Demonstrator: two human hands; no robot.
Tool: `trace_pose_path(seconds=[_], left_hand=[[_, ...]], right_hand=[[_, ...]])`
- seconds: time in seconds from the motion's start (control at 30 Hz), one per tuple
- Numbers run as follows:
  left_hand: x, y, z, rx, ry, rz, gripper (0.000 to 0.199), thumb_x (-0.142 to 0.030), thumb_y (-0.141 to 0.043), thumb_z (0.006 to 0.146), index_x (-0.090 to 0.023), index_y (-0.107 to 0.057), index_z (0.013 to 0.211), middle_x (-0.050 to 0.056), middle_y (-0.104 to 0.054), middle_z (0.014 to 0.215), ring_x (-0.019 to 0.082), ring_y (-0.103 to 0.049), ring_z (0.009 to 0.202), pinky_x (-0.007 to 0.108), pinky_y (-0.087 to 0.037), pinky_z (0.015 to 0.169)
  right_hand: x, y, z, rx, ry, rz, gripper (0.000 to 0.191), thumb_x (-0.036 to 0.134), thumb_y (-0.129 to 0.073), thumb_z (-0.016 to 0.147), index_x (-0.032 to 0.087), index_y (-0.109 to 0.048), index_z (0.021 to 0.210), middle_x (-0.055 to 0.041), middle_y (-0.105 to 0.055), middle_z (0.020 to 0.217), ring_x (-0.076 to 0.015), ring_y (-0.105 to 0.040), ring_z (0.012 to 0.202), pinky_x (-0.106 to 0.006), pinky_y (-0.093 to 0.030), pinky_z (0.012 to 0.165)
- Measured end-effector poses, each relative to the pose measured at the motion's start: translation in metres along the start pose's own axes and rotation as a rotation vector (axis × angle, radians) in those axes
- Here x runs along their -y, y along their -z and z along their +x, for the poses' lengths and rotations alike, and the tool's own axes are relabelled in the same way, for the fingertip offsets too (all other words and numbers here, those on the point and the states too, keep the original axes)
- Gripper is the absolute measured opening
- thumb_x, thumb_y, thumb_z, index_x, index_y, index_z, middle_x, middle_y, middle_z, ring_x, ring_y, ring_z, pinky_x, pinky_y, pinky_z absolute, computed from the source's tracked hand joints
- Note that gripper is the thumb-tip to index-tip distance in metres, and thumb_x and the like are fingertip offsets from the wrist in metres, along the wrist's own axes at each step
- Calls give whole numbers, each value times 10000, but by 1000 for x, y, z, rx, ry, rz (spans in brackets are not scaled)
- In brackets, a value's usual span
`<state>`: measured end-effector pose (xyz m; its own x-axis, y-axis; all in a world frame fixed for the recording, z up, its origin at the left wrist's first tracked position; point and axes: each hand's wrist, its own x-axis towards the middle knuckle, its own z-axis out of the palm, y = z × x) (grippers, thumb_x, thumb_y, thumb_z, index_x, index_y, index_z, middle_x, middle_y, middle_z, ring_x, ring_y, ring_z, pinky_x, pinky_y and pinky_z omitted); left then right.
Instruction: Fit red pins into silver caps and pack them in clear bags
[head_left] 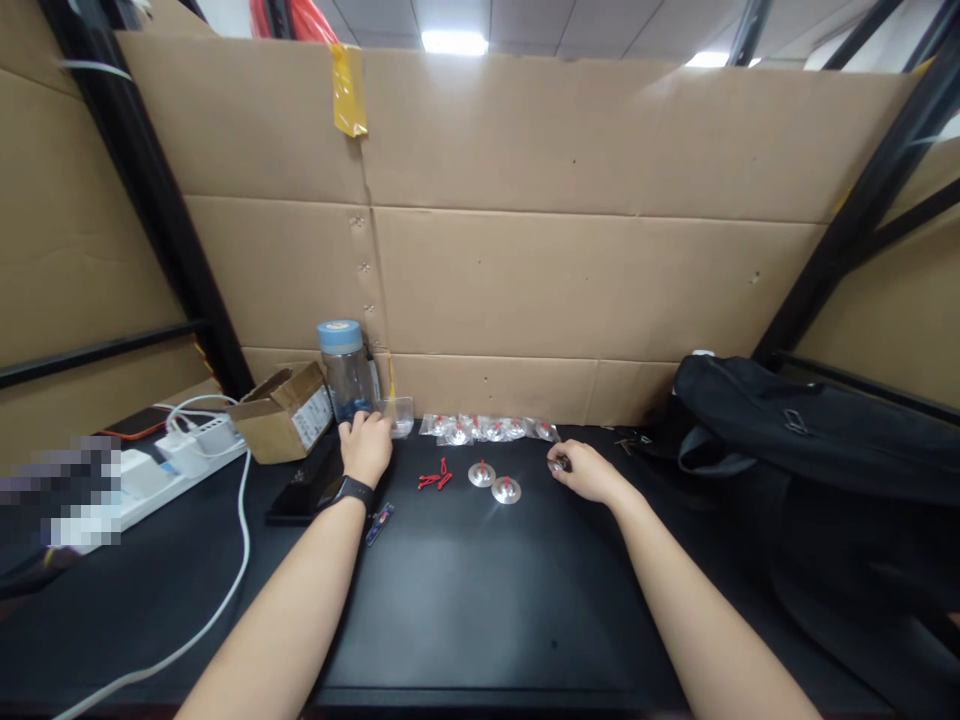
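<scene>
My left hand (366, 448), wearing a black wristband, lies beside a clear plastic box (397, 415) in front of a blue-lidded bottle (343, 375). Its fingers are somewhat apart; the fingertips are partly hidden. Over on the right, my right hand (586, 472) pinches a shiny metal piece (558, 464) that looks like a finger cymbal, mostly covered by the fingers. Two finger cymbals (506, 490) with red loops rest on the black table between my hands. Several red cord loops (435, 480) lie to their left. Behind them is a row of bagged cymbals (491, 429).
An open cardboard box (283, 412) and a white power strip (157, 475) with a cable stand at left. A small dark blue strip (380, 524) lies near my left wrist. A black bag (810, 470) fills the right side. Cardboard panels (517, 280) wall the back.
</scene>
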<state>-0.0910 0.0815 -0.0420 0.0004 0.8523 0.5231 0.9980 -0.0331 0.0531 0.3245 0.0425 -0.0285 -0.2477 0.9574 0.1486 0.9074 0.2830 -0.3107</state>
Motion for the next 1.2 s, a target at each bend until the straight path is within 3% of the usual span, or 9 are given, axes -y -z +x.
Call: trace_pose_path(seconds=[0.1,0.27,0.47,0.6,0.7,0.83,0.93,1.1,1.2], left_hand=[[-1,4,3,-18,16,-12,338,-233,-393,981,-221,-731,982,129,-706,1130,324,-476,1129,500,-286,902],[-17,29,2,-120,-10,-72,358,-304,-363,1025,-238,-714,1058,115,-711,1124,308,-479,1126,490,-270,921],[-70,58,-13,-162,-299,-236,300,-348,-425,1034,-288,-706,1121,91,-702,1138,290,-489,1165,474,-257,955],[-110,54,-26,-79,-534,-293,254,-291,-471,1025,-296,-701,1134,87,-709,1107,280,-504,1170,474,-262,963],[-127,44,-32,16,-660,-333,258,-289,-501,1016,-306,-672,1208,82,-706,1111,272,-506,1183,458,-279,984],[-126,37,-34,153,-726,-445,423,-335,-564,986,-338,-517,1407,67,-664,1233,253,-520,1193,419,-316,1005],[-118,39,-35,155,-648,-529,503,-361,-644,928,-291,-491,1402,81,-601,1314,261,-514,1223,403,-342,1014],[-109,39,-34,140,-669,-471,166,-248,-591,944,-255,-661,1094,50,-628,1070,233,-556,1071,363,-383,935],[-108,35,-33,140,-708,-408,213,-221,-534,973,-264,-691,1110,58,-621,1006,225,-557,1004,353,-388,883]], right_hand=[[1,1,-1,4,-4,-16,185,183,-660,810,208,-715,986,-76,-676,1006,-213,-645,921,-297,-473,846],[16,4,-2,-123,100,37,293,204,-702,804,198,-705,1097,-112,-643,1176,-267,-585,1121,-383,-441,996],[60,-4,-10,10,341,293,321,333,-768,809,225,-706,1104,-51,-667,1007,-189,-632,893,-298,-507,824],[77,-14,-12,38,419,249,140,210,-690,871,228,-735,1002,-30,-671,914,-165,-625,816,-274,-489,790],[77,-15,-12,45,436,204,154,111,-654,862,213,-745,934,-26,-694,878,-158,-631,778,-266,-481,782],[72,-8,-11,44,430,178,170,69,-662,833,205,-759,864,-29,-725,862,-167,-651,794,-263,-476,789],[70,-6,-10,47,424,199,166,67,-687,809,207,-762,858,-23,-743,858,-161,-657,771,-247,-471,752],[73,-14,-8,-13,379,206,180,64,-673,812,215,-758,857,-12,-746,821,-158,-665,751,-240,-459,742],[76,-15,-9,-19,346,197,175,73,-664,822,220,-755,841,-6,-751,811,-152,-671,734,-233,-449,721]])
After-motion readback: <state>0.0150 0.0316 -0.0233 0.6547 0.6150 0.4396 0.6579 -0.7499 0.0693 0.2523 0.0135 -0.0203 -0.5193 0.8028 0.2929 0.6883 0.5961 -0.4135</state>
